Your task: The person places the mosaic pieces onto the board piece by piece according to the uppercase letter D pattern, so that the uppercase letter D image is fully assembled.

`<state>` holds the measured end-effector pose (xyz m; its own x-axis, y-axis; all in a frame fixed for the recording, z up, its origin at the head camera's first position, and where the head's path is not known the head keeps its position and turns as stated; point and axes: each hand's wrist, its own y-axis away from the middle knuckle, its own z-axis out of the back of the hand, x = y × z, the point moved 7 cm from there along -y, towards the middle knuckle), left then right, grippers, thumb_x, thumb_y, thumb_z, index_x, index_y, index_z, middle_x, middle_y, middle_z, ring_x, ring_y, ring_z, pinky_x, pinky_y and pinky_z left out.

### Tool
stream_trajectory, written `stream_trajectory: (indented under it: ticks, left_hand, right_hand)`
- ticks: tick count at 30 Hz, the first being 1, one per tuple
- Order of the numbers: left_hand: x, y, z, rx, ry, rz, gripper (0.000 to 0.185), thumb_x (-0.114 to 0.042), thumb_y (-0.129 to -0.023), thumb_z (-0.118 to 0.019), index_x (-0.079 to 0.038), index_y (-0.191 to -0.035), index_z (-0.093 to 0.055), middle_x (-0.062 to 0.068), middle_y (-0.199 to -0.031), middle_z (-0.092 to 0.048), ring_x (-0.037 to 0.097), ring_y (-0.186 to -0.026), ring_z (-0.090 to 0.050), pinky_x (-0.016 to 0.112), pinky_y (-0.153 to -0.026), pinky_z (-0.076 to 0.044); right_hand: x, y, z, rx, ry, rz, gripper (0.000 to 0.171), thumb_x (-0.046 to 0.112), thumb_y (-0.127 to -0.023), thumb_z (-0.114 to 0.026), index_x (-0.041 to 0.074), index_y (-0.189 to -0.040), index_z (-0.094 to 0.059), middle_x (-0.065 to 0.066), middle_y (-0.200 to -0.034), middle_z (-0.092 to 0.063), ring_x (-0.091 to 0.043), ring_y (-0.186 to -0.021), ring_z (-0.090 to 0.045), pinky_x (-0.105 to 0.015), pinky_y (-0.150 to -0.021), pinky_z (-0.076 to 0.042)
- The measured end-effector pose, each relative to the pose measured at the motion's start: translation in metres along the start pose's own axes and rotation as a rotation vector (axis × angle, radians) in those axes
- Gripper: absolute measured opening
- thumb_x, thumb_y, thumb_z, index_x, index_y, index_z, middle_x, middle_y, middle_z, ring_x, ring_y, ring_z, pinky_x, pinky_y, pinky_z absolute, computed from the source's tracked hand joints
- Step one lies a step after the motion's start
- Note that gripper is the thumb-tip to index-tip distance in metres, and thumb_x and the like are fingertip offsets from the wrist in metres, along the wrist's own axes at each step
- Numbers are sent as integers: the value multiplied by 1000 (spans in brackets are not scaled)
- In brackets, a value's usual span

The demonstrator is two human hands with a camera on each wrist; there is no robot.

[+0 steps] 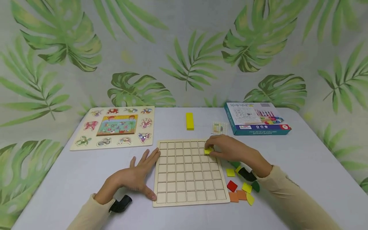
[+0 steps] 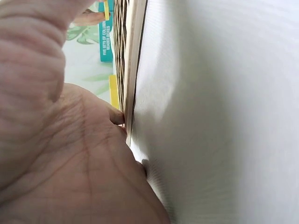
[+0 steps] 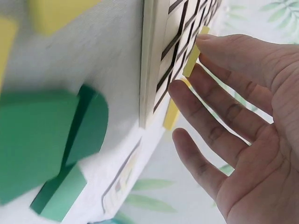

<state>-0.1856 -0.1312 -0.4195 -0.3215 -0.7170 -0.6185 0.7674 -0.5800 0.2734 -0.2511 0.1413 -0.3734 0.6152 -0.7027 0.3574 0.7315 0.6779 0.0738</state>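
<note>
While the left hand [image 1: 135, 177] lies flat with straight fingers against the near-left edge of the grid board [image 1: 188, 187], the right hand [image 1: 230, 148] pinches a yellow tile [image 1: 208, 150] over a cell in the board's far-right corner; that hand is nearer.

The grid board [image 1: 189, 172] is made of pale, unvarnished-looking wood with a matt finish, its cells edged by thin raised strips. The yellow tile [image 1: 208, 150] on the board looks smooth and matt-painted, as do the loose coloured tiles [image 1: 240, 188] right of the board. The table [image 1: 302, 166] is covered with a smooth, matt whitish sheet. Behind the board, the box [image 1: 256, 118] is of slightly glossy printed cardboard.
</note>
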Motion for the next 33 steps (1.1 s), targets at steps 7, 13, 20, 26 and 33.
stream_trajectory:
  ticks: [7,13,20,26,33]
  left_hand:
    - [1,2,1,11,-1,18,150,-47,-57,-96,-9,-161,4,11,-169,12,41,-152,19,75,-109,15]
    - [-1,3,1,20,-1,14,149,-47,-58,-95,-8,-161,4,12,-169,13,41,-152,20,75,-109,15]
    - [-2,1,0,36,-1,6,148,-47,-59,-95,-8,-161,5,10,-169,15,40,-152,21,75,-109,16]
    - [-2,2,0,41,-2,6,148,-47,-59,-94,-8,-161,6,9,-168,17,40,-152,22,75,-108,16]
    - [-2,1,-1,41,-3,6,148,-48,-60,-94,-8,-161,6,10,-168,17,40,-152,22,75,-109,15]
  right_hand:
    - [16,-14,-1,10,34,72,16,17,-94,-71,14,-110,-73,1,-110,-70,-16,-98,-62,-37,-92,-53]
    - [30,-25,-3,22,67,135,17,18,-94,-71,12,-110,-72,1,-109,-71,-17,-98,-64,-37,-92,-54]
    - [37,-36,-10,31,49,162,16,16,-94,-70,12,-109,-72,1,-108,-70,-15,-98,-64,-35,-91,-54]
    - [46,-45,-10,12,68,194,14,14,-94,-71,11,-108,-72,-1,-107,-71,-17,-99,-66,-35,-91,-54]
    - [48,-51,-15,28,84,186,15,13,-94,-70,11,-109,-73,0,-108,-71,-14,-96,-64,-34,-90,-54]
